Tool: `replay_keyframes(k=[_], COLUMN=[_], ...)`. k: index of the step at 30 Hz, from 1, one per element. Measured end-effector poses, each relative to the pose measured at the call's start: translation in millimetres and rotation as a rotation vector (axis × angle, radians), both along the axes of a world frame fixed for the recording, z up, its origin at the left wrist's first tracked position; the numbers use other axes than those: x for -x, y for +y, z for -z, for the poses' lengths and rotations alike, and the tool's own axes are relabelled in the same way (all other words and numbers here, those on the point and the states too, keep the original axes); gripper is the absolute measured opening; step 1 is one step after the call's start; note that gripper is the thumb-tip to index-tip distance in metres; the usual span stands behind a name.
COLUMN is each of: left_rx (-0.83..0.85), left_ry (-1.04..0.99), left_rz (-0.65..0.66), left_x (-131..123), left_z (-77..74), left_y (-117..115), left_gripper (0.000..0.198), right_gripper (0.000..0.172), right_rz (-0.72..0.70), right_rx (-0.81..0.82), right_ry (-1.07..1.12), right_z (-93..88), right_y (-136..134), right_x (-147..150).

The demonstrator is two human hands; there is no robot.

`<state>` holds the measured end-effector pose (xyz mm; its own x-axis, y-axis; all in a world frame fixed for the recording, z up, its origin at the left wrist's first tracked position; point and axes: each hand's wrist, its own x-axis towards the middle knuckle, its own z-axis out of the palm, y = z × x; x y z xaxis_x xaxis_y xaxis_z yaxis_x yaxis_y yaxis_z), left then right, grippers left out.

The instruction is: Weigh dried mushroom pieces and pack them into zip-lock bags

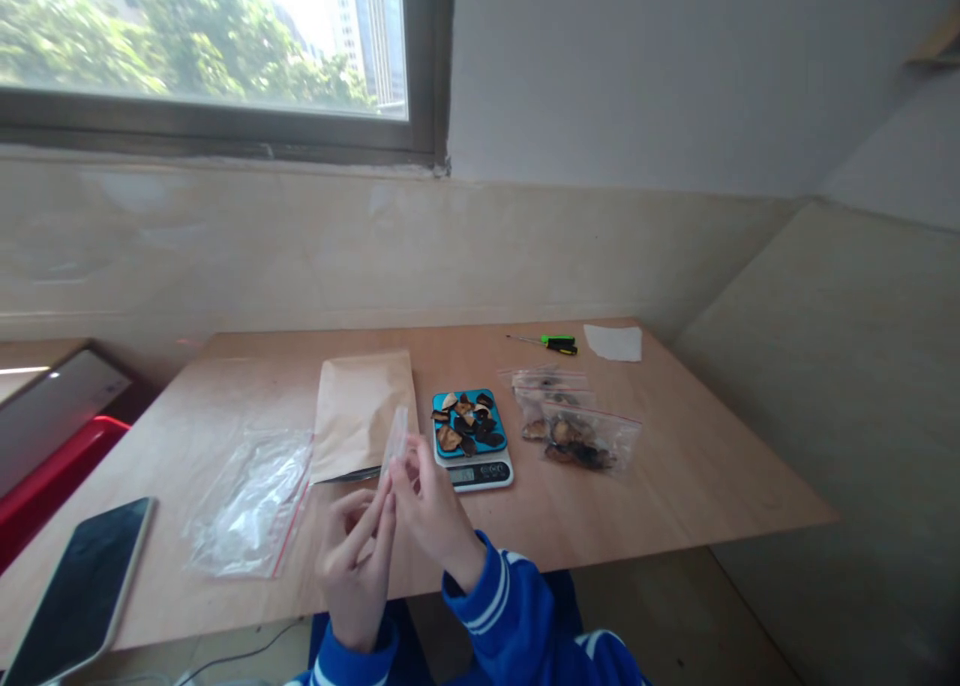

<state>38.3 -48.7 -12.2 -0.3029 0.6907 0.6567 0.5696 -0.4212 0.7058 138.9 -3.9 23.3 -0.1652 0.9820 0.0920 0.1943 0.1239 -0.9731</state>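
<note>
Table (615, 511): stretches beneath and beyond both hands, bearing everything listed below.
Tablet (79, 591): lies well left of the grip, at the near table edge.
Flat clear bags (251, 506): lie just left of the left hand; could snag on a passing sleeve, being thin and loose.
Brown paper bag (356, 406): lies flat just beyond the grip, partly hidden by raised fingers.
Filled clear bags (574, 426): overlap right of the grip, past the scale; could leak dark pieces through an incomplete seal.
Left hand (356, 551): pinches the lower end of the held bag, thumb and fingers drawn together.
Right hand (427, 501): pinches the same bag at its right edge, thumb against forefinger; could jog the scale, being so close.
Digital scale (494, 471): sits just right of the right hand; shows digits too small to read surely; could misread if leaned on.
White sheet (615, 343): lies far beyond the grip, to the right.
Green- and black-handled tools (559, 344): lie beyond the scale, just left of the sheet.
Held clear bag (394, 444): stands nearly edge-on between both sets of fingertips; mouth parted or not, impossible to say; could resist parting through clinging film, or slip from so light a pinch.
Dried pieces (466, 421): crowd the blue platform right of the grip; could slide off at a knock, reaching its rim.
</note>
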Motion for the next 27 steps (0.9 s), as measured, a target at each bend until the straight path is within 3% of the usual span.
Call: replay_keyframes(k=[5,12,15,19,24,27], left_rx=[0.095,0.043,0.097,0.119,0.119,0.158], left_ry=[-0.025,-0.273,-0.207,-0.111,-0.017,0.022], left_rz=[0.022,-0.306,-0.375,-0.260,-0.167,-0.182], left_x=[6,18,25,30,33,32], left_z=[2.2,-16.5,-20.6,-16.0,-12.2,-15.0], left_y=[0,9,10,12,22,31], left_gripper=[0.030,0.024,0.014,0.016,0.022,0.018], right_gripper=[0.024,0.018,0.020,0.034,0.032,0.032], right_rz=[0.030,0.022,-0.105,-0.267,0.090,0.176], right_rx=[0.007,0.130,0.190,0.095,-0.091,-0.185], right_ry=[0.025,0.113,0.075,-0.004,-0.101,-0.230], right_z=[18.8,55.2,56.1,41.7,40.7,51.7], right_y=[2,3,-2,-5,10,22], right_x=[0,-18,-25,-40,-88,-122])
